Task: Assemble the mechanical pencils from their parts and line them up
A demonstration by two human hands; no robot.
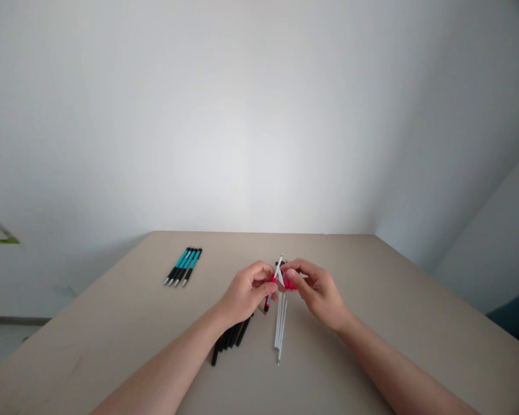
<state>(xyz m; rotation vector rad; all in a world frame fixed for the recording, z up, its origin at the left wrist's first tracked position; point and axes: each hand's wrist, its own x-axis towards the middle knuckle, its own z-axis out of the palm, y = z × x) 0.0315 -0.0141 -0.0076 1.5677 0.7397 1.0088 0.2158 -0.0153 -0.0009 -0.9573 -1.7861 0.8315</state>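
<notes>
My left hand [253,291] is closed in a pinch around a red pen barrel [273,280]. A slim white refill [279,263] slants up out of it, tip at the top. Close beside it, my right hand [313,285] has its thumb and forefinger bent together near a small whitish piece [281,276]; whether they grip it I cannot tell. Red pen parts [289,282] show behind the right fingers, partly covered. A red and black pen part [267,304] shows below the left fingers. Several white refills [280,328] lie just below the hands.
Several black tubes [231,336] lie beside my left forearm, partly hidden by it. At the back left of the beige table [125,323] several turquoise and black pens [183,267] rest in a row. A pale wall [242,115] stands behind the table.
</notes>
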